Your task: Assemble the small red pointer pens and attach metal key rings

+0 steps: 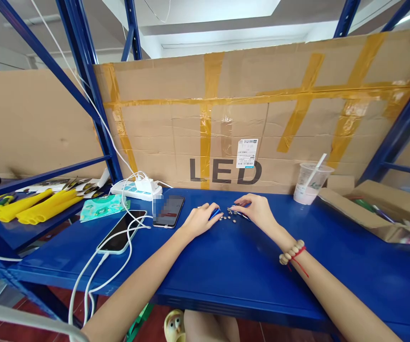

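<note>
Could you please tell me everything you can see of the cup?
The cup is see-through, seemingly plastic, wide at the rim and narrower at the base, with faint print on its side. Something pale pink fills its lower part, and a white straw leans out to the right. It stands upright on the table, beside the open box; whether they touch is unclear. Nothing holds it.

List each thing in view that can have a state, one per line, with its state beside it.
Left hand: fingers bent at a blue piece, grip unclear
Right hand: fingers bent, grip unclear
Small round pieces: loose, scattered
Cup: upright, partly filled, straw in
Cardboard box: open
Power strip: plugs inserted
Pale-edged phone: plugged in, screen dark
Other phone: screen partly masked
</note>
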`<state>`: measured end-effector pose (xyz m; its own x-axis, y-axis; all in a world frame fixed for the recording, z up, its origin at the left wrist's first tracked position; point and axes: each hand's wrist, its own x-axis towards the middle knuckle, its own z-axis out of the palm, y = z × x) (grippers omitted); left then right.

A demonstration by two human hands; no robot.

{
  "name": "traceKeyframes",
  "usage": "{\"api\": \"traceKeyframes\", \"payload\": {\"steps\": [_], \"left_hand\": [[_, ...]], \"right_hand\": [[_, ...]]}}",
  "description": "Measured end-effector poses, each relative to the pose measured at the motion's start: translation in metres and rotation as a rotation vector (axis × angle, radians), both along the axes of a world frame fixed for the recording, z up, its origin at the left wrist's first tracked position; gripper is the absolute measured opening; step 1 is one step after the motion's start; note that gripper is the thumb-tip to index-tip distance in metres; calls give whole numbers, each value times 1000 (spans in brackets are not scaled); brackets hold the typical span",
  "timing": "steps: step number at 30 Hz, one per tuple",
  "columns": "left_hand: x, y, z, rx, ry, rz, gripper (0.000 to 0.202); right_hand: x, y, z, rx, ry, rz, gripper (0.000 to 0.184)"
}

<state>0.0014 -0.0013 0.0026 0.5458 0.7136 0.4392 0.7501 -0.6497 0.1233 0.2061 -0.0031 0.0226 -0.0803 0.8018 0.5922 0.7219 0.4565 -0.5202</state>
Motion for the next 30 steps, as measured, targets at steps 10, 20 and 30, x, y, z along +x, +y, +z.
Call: {"api": "traceKeyframes", "payload": {"steps": [10,20,30], "left_hand": [[-1,0,5,36,-60,10,29],[1,2,0,56,-276,-80,23],[3,1,-1,184,-202,-164,31]], "right_hand": [[-19,-17,9,-68,294,151,28],[-25,-19,6,-47,302,271,22],[-21,-18,10,-89,206,293,20]]}}
